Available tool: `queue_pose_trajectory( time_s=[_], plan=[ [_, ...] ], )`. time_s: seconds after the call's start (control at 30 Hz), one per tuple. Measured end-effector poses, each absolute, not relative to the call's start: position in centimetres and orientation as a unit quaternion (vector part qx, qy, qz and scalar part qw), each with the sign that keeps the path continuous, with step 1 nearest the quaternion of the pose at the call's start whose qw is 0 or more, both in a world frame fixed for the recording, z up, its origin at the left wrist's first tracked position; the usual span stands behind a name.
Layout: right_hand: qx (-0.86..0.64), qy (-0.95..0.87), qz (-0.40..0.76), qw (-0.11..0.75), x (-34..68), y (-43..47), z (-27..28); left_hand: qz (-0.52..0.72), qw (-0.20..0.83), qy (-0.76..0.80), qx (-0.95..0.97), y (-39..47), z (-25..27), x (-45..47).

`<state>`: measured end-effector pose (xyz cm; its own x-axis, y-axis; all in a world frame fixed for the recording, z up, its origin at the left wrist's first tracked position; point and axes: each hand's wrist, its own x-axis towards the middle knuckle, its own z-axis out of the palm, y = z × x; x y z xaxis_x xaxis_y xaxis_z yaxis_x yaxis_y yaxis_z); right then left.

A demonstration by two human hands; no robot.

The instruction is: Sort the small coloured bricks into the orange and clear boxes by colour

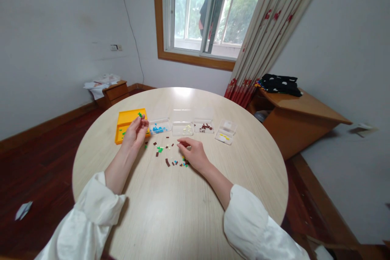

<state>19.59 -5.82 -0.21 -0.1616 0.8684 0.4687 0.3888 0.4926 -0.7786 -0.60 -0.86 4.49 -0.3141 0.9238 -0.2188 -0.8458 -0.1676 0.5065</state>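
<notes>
My left hand [135, 132] is raised over the yellow box [131, 117], its fingertips closed on a small green toy brick [139, 114]. Other green pieces lie inside that box. My right hand [193, 152] hovers above the scattered bricks, thumb and fingertips drawn together; whatever may be between them is too small to name. Beneath and left of it lie loose pieces, among them a long brown brick [167, 162] and a green brick [160, 150]. Some small pieces are partly hidden under my right hand.
Behind the loose bricks stand clear cases with blue pieces [158, 129], cream pieces [187, 129] and brown pieces [205, 127]. A smaller open case [224, 136] on the right has yellow pieces. The round table [161, 211] faces a window; a wooden desk [304, 109] stands right.
</notes>
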Motion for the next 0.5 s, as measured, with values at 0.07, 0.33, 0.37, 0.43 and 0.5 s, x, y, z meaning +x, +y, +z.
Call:
queue_pose_trajectory(
  time_s=[0.07,0.33,0.37,0.43,0.5],
  plan=[
    [-0.436,-0.72,0.25,0.478,19.6,-5.8,-0.3,0.763,0.578,0.282,0.064,-0.9,4.6,-0.6],
    [-0.436,-0.727,0.235,0.476,19.8,-5.6,-0.1,0.756,0.581,0.291,0.078,-0.9,4.3,-0.6],
    [-0.44,-0.728,0.224,0.476,20.1,-5.5,0.1,0.752,0.58,0.297,0.094,-0.8,4.2,-0.6],
    [-0.456,-0.727,0.196,0.474,21.0,-5.1,0.5,0.743,0.576,0.313,0.132,-0.7,3.8,-0.5],
    [-0.482,-0.723,0.171,0.465,22.3,-4.6,1.0,0.727,0.574,0.335,0.169,-0.7,3.5,-0.4]
  ],
)
